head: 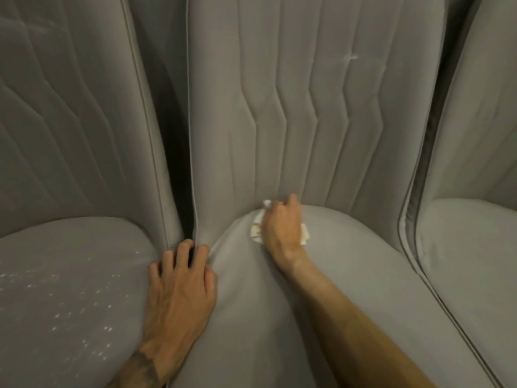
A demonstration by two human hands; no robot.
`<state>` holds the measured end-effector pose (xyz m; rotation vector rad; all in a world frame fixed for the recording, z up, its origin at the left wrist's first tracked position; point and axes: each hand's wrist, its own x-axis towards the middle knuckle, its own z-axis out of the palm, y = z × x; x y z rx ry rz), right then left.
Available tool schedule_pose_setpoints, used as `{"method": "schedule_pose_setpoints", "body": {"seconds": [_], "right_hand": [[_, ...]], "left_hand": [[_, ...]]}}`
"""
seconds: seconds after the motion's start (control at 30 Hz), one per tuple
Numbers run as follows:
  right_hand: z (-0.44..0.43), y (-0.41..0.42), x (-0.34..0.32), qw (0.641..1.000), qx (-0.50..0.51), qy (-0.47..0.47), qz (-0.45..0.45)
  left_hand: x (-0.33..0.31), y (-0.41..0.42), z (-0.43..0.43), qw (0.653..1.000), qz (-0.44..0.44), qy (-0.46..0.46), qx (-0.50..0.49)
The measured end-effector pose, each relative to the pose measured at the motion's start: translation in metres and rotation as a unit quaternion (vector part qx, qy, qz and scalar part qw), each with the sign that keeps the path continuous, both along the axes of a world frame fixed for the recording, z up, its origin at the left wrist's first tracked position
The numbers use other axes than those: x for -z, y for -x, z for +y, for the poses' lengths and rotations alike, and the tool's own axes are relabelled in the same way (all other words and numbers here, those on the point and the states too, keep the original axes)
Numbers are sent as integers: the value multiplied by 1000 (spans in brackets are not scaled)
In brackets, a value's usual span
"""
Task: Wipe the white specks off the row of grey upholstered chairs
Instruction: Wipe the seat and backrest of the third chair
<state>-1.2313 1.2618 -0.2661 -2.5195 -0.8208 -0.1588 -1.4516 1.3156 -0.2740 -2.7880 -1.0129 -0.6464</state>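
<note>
Three grey upholstered chairs stand side by side. My right hand [282, 228] grips a crumpled white tissue [258, 224] and presses it on the middle chair's seat [349, 275], right where the seat meets the quilted backrest [307, 107]. My left hand [181, 287] rests flat on the left edge of that seat, fingertips at the dark gap between the chairs. Several white specks [75, 306] dot the left chair's seat [56, 247]. A small white mark [349, 58] shows high on the middle backrest.
The right chair's seat [475, 247] and backrest [481, 107] sit past a piped seam at the right. A narrow dark gap [179, 163] separates the left and middle backrests.
</note>
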Motion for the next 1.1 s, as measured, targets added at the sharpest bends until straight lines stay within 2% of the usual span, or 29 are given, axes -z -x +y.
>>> {"method": "schedule_pose_setpoints", "body": {"seconds": [0.07,0.13,0.23,0.3,0.43,0.53,0.73,0.87,0.97,1.1], "right_hand": [[16,23,-1,999,-49,-5,-13],[5,11,-5,997,-77,11,-22],[-27,-28,-6,999,-29,32,-10],[-25,-24,-7,1000,6,20,12],[13,29,-6,995,-84,-18,40],[-2,15,-8,994,-104,3,26],[-68,-50,-12,999,-5,31,-5],[-106,-67,-13,996,89,10,-21],[-98,-58,-13,993,114,-19,-14],[-43,-21,-9,1000,-21,0,-11]], "left_hand": [[0,0,0,1000,3,-3,-2],[0,1,1,1000,1,-5,0],[-1,0,1,1000,0,-7,-2],[-3,1,-1,1000,1,-3,-5],[-6,-1,-2,1000,9,9,-6],[-4,1,-1,1000,7,13,-5],[-3,1,-1,1000,-14,-2,1],[1,1,1,1000,-16,-13,4],[0,1,2,1000,-14,-11,3],[-1,1,0,1000,-8,-6,1]]}}
